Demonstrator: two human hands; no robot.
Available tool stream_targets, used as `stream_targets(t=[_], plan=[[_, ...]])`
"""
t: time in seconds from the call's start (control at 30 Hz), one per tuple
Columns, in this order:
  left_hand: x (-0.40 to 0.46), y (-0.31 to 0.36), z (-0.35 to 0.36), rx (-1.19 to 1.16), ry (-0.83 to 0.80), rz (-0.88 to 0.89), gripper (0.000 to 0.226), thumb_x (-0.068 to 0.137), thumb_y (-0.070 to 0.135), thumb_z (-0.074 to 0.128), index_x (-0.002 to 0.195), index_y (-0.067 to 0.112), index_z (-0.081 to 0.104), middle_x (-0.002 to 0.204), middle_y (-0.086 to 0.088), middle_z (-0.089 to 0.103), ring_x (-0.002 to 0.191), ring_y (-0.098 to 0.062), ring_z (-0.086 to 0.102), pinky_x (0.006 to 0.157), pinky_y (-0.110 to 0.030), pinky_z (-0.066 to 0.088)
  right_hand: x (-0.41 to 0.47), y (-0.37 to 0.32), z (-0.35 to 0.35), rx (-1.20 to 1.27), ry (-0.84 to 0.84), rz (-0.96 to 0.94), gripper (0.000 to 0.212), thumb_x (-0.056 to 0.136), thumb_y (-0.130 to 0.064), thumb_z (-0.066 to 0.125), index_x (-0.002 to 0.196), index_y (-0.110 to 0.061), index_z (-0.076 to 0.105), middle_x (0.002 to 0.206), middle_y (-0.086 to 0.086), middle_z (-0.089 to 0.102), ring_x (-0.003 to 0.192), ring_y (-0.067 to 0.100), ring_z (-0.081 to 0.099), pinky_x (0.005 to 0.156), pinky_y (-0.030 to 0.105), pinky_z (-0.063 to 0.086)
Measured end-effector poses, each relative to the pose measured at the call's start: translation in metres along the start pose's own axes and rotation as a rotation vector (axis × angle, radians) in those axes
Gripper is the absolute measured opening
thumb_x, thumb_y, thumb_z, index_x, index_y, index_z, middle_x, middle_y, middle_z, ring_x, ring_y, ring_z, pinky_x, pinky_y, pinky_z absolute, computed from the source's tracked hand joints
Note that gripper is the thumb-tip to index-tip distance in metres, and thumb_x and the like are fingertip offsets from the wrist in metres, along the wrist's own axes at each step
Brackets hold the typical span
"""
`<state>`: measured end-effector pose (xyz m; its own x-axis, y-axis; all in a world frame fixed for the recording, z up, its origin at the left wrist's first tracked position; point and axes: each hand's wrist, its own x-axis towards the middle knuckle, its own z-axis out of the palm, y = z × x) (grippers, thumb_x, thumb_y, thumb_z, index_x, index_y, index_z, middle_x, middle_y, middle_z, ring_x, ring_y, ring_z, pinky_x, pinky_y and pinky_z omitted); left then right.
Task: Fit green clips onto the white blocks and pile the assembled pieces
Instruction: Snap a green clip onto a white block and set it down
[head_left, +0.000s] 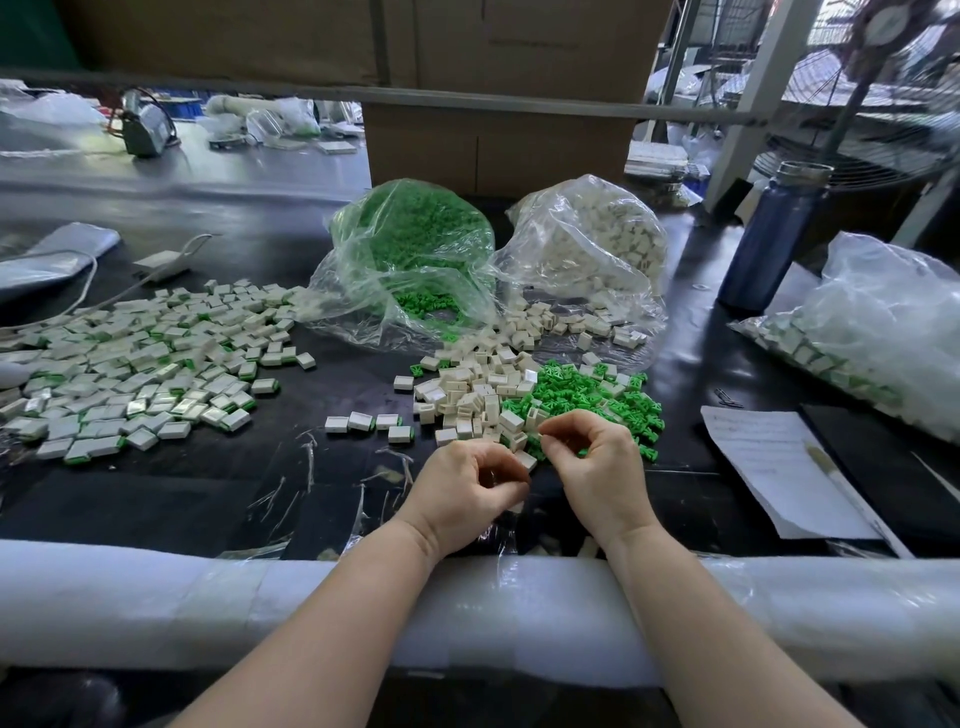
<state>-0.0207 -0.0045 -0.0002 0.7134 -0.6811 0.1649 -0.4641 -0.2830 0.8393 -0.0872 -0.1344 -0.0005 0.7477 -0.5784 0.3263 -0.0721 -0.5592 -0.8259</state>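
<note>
Both forearms laid over a white foam-wrapped edge rail (156, 597) of a black worktable (208, 499). Left hand (462, 496) curled, thumb and fingertips drawn together near something small and pale; whether anything is actually pinched, cannot tell. Right hand (597, 462) likewise curled, thumb and forefinger closed at the near edge of the loose parts; a grasped piece not discernible. Directly beyond the hands, a heap of loose white blocks (467, 389) touching a heap of loose green clips (587, 395) on its right. Far left, a broad spread of assembled pieces (140, 364), white with green edges; four more (371, 423) lying apart in a short row between that spread and the hands. Behind the heaps, an open clear bag of green clips (410, 249) beside a clear bag of white blocks (597, 244). Right side: a dark blue bottle (769, 244), a further clear bag of assembled pieces (872, 332), and a handwritten sheet (769, 462) with a pen (836, 478) on it, writing too faint to read. Cardboard boxes (498, 150) at the back, no legible print.
</note>
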Motion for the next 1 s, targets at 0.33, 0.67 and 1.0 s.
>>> stream_targets(t=[0.33,0.67,1.0], plan=[[0.000,0.002,-0.001,0.074,0.086,0.036,0.013,0.082,0.012,0.068,0.093,0.012,0.073,0.087,0.009,0.057,0.079,-0.005,0.055,0.074,-0.004,0.040,-0.001,0.002,0.002,-0.206,-0.002,-0.073,0.007,0.080,-0.005,0.067,0.083,-0.011,0.070,0.088,0.001,0.067,0.086,0.019,0.059,0.078,0.026,0.044],[0.003,-0.005,0.002,0.242,0.080,0.064,0.024,0.090,0.013,0.057,0.112,0.016,0.067,0.107,0.003,0.049,0.107,-0.012,0.044,0.097,-0.013,0.033,0.001,0.006,0.004,-0.481,-0.023,-0.027,0.015,0.085,-0.023,0.064,0.098,-0.022,0.071,0.101,-0.005,0.059,0.105,0.017,0.048,0.085,0.028,0.028],[0.004,-0.010,0.006,0.374,0.104,0.101,0.023,0.090,0.024,0.057,0.109,0.020,0.069,0.114,0.000,0.045,0.116,-0.015,0.035,0.096,-0.007,0.015,0.001,0.007,0.006,-0.597,-0.042,0.012,0.014,0.085,-0.031,0.062,0.093,-0.026,0.071,0.104,-0.007,0.054,0.108,0.015,0.044,0.078,0.029,0.020]])
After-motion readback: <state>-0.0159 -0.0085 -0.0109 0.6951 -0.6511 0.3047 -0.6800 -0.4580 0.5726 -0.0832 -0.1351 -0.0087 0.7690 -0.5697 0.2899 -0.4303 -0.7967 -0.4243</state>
